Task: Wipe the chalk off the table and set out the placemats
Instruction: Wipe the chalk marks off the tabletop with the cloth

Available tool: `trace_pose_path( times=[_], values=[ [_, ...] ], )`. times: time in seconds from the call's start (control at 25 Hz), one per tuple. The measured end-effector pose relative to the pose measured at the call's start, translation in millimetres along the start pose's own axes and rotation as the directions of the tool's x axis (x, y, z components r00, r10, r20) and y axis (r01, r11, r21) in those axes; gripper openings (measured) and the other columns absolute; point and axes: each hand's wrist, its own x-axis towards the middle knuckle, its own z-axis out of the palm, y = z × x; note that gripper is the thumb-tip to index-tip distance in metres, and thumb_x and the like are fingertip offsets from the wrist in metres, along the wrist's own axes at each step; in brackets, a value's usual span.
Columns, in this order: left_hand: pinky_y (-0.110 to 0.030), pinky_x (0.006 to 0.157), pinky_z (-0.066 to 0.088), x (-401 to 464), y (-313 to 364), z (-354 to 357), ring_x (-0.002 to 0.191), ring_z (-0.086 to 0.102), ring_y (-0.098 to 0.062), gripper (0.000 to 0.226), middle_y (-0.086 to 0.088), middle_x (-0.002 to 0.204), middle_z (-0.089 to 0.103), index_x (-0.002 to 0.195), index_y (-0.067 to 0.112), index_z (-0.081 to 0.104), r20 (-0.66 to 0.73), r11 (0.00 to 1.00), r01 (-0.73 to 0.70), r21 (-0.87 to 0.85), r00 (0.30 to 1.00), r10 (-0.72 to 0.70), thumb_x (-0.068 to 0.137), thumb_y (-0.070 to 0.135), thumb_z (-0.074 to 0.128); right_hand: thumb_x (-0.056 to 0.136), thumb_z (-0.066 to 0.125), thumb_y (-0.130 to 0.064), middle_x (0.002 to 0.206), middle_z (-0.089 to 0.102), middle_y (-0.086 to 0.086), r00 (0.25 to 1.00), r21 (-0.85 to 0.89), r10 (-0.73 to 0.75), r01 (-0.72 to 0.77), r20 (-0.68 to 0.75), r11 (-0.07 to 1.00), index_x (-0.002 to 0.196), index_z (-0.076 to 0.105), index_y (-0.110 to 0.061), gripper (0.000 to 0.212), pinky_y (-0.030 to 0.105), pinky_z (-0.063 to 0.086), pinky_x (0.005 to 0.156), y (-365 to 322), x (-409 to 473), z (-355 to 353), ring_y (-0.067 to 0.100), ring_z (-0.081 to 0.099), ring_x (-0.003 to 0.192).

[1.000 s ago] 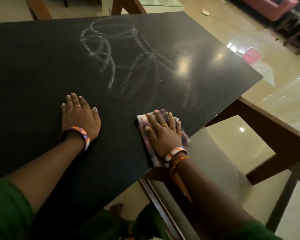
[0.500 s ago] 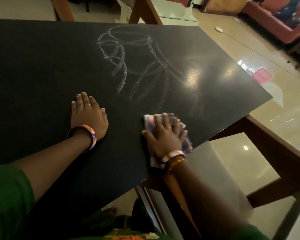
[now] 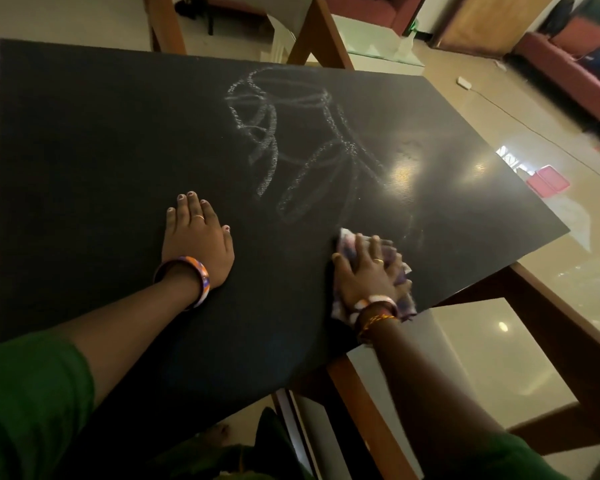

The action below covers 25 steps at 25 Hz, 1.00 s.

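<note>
1. The left hand (image 3: 196, 242) lies flat on the black board (image 3: 84, 161), fingers straight, holding nothing. It seems to be steadying the board. If it lifts, or its weight is too light, hard strokes from the other side could make the board slide or turn on the frame beneath.

2. The chalk (image 3: 291, 147) is a looping scribble in the middle of the board, beyond both hands and apart from the cloth. Most of it looks untouched. A dry or already dusty cloth could smear it into a grey haze rather than lift it, and the rough surface may keep dust in its grain.

3. The right hand (image 3: 369, 275) presses the cloth (image 3: 400, 275) flat near the board's near right edge, fingers spread over it rather than curled round it. With only downward pressure and no real grip, the cloth could bunch up or slip out during a fast stroke. So close to the edge, a stroke toward the body could carry the cloth off the board.

4. The board's right corner overhangs the wooden frame (image 3: 551, 317). Leaning heavily there while reaching could tip it.

5. No placemats are in view, so I cannot tell where they are. Laying them before the dust is fully gone would trap chalk under them.
</note>
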Motion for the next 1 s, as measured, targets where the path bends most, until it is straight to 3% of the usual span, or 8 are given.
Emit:
trace_pose_path(
  times=[0.12,0.2,0.32,0.44,0.6,0.76,0.88,1.0],
  values=[
    [-0.042,0.117,0.009,-0.8,-1.5,0.1,0.144,0.007,-0.032,0.061,-0.021,0.154,0.01,0.146,-0.003,0.013,0.002,1.0,-0.006,-0.005,1.0,0.006,0.099,0.035,0.022,0.093,0.033,-0.061,0.159,-0.003,-0.013,0.911,-0.094,-0.395,0.406,0.12,0.909,0.148,0.012,-0.044,0.061,0.064,-0.008,0.109,-52.4,-32.4,24.6,0.03,-0.014,0.145],
    [-0.041,0.117,0.008,-2.0,-1.7,0.7,0.144,0.006,-0.031,0.061,-0.02,0.154,0.009,0.146,-0.002,0.013,0.005,1.0,-0.011,-0.009,1.0,0.011,0.099,0.035,0.022,0.092,0.033,-0.061,0.159,0.001,-0.014,0.877,-0.141,-0.46,0.478,0.139,0.867,0.147,0.014,-0.046,0.06,0.064,-0.003,0.111,-55.4,-25.5,21.8,0.027,-0.01,0.146],
    [-0.041,0.117,0.008,-1.1,-1.3,1.2,0.144,0.006,-0.03,0.06,-0.019,0.155,0.008,0.146,-0.002,0.012,0.005,1.0,-0.013,-0.009,1.0,0.013,0.099,0.036,0.021,0.092,0.031,-0.061,0.159,0.004,-0.015,0.983,-0.112,-0.185,0.185,0.006,0.976,0.147,0.014,-0.047,0.059,0.063,0.005,0.111,-3.3,11.5,-0.6,0.027,-0.004,0.146],
    [-0.042,0.117,0.01,-0.7,0.7,1.9,0.144,0.007,-0.031,0.061,-0.02,0.154,0.009,0.146,-0.002,0.013,0.007,1.0,0.006,0.02,1.0,-0.006,0.099,0.036,0.02,0.094,0.03,-0.059,0.16,0.003,-0.012,0.99,0.058,0.137,-0.135,-0.025,0.989,0.148,0.013,-0.045,0.058,0.065,0.004,0.11,65.6,32.3,-28.3,0.03,-0.006,0.146],
    [-0.042,0.117,0.011,0.1,8.8,0.5,0.143,0.008,-0.033,0.063,-0.022,0.154,0.01,0.146,-0.003,0.014,0.008,0.999,0.042,0.012,0.999,-0.042,0.099,0.038,0.02,0.095,0.032,-0.057,0.16,0.0,-0.008,0.967,0.119,0.253,-0.248,-0.025,0.961,0.15,0.011,-0.04,0.062,0.066,0.003,0.11,63.4,16.3,-26.9,0.035,-0.008,0.145],
    [-0.043,0.117,0.012,2.3,12.7,0.5,0.143,0.009,-0.034,0.063,-0.023,0.153,0.011,0.145,-0.004,0.015,0.001,0.998,0.061,0.005,0.998,-0.061,0.099,0.038,0.021,0.094,0.031,-0.059,0.159,-0.009,-0.008,0.991,-0.045,-0.128,0.129,0.022,0.991,0.15,0.005,-0.04,0.065,0.067,-0.007,0.107,-17.7,-39.5,12.7,0.035,-0.016,0.143],
    [-0.043,0.117,0.012,2.7,10.1,2.5,0.143,0.009,-0.034,0.063,-0.023,0.153,0.011,0.145,-0.004,0.015,0.001,0.998,0.058,0.011,0.998,-0.058,0.099,0.038,0.021,0.092,0.035,-0.059,0.159,-0.004,-0.011,0.884,-0.088,-0.442,0.458,0.154,0.885,0.148,0.01,-0.043,0.063,0.065,-0.01,0.106,-53.8,-47.7,21.1,0.03,-0.016,0.144],
    [-0.042,0.117,0.011,1.4,8.9,3.0,0.143,0.009,-0.033,0.063,-0.022,0.154,0.011,0.145,-0.003,0.014,0.005,0.998,0.058,0.01,0.998,-0.058,0.099,0.039,0.021,0.092,0.033,-0.06,0.159,0.0,-0.015,0.944,-0.086,-0.32,0.326,0.077,0.941,0.147,0.013,-0.046,0.06,0.065,-0.004,0.109,-18.3,-5.7,6.7,0.026,-0.01,0.146]
  ],
)
